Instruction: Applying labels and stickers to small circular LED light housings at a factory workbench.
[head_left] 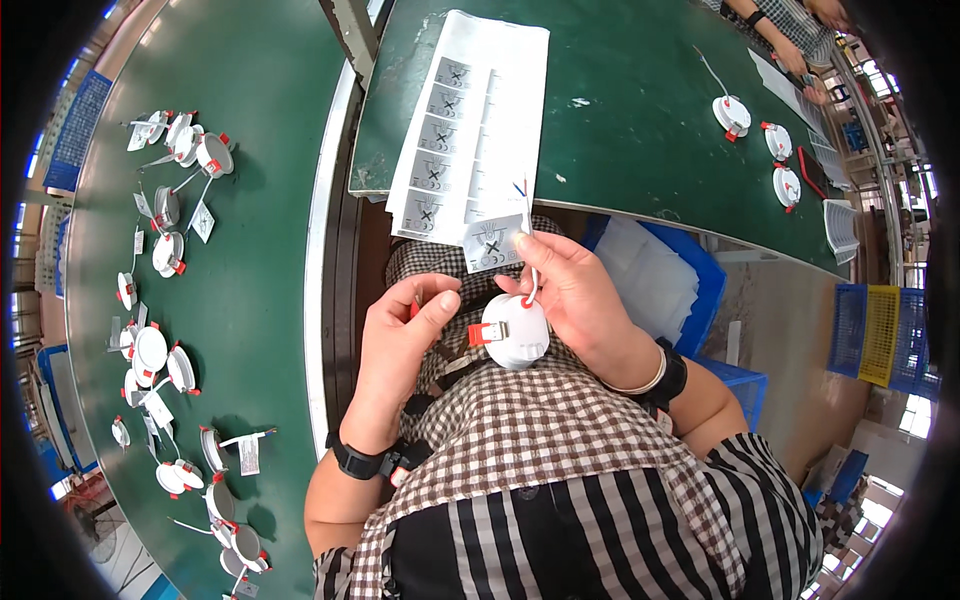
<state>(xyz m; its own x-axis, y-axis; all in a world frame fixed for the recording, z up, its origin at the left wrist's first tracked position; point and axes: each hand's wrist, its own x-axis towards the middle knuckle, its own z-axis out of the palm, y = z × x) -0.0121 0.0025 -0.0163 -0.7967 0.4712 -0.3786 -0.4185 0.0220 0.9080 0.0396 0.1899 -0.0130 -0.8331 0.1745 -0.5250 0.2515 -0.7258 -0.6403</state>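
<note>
In front of my apron hangs a round white downlight (pixel 516 336) with red-tipped spring clips. Its white cable (pixel 532 278) rises from the lamp and ends in bare coloured wires. My right hand (pixel 582 302) pinches that cable together with a silver-grey printed label (pixel 494 245), which sticks out to the left like a flag. Left of the lamp, apart from it, my left hand (pixel 408 325) is closed, thumb against fingers. A speck of red shows between those fingers; I cannot make out what it is.
A long sheet of labels (pixel 470 120) overhangs the green bench edge ahead. Several downlights (pixel 150 350) with tagged cables lie on the green surface at left. More downlights (pixel 733 117) sit far right, near another person's hands (pixel 792 58). A blue bin (pixel 700 290) stands below.
</note>
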